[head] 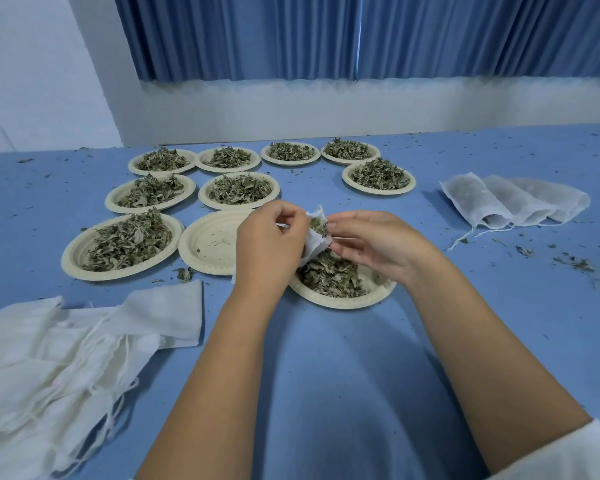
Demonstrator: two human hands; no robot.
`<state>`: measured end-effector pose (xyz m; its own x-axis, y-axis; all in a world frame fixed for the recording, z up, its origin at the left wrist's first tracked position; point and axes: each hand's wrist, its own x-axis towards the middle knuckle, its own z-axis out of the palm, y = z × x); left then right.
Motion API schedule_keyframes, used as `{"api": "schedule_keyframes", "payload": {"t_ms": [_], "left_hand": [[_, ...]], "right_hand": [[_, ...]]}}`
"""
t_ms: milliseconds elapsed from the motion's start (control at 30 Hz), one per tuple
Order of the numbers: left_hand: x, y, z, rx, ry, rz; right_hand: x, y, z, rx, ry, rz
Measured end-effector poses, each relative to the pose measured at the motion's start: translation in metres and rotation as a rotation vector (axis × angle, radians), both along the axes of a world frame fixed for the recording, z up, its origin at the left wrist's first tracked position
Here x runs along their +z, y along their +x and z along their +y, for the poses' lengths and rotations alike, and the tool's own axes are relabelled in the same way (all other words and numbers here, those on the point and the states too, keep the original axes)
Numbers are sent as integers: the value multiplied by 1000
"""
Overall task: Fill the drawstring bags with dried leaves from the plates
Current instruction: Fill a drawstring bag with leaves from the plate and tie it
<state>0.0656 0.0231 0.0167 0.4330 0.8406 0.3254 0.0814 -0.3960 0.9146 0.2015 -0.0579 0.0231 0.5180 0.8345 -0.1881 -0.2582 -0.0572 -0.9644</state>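
My left hand (269, 242) grips a small white drawstring bag (315, 241) by its mouth, above a cream plate (378, 294) that holds a heap of dried leaves (331, 276). My right hand (371, 242) pinches some green leaves at the bag's opening. Part of the bag is hidden behind my left hand. An empty plate (210, 242) lies just to the left. A pile of flat, unfilled bags (59, 358) with loose strings lies at the near left. Several filled bags (513, 200) lie in a row at the right.
Several more plates heaped with leaves stand behind, among them a large plate (73, 252) at the left and a far-right plate (407, 187). Leaf crumbs are scattered over the blue table (343, 375), thickest at the right. A white wall and blue curtain close the back.
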Motion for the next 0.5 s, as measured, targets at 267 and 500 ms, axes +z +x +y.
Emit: {"api": "schedule_keyframes", "payload": {"t_ms": [267,500], "left_hand": [[-1,2,-1,-14,26,24],[-5,5,-4,-81,198,148]], "right_hand": [[-4,-6,2,-49,-44,-154],[-15,-17,10,-120,-164,-477]]}}
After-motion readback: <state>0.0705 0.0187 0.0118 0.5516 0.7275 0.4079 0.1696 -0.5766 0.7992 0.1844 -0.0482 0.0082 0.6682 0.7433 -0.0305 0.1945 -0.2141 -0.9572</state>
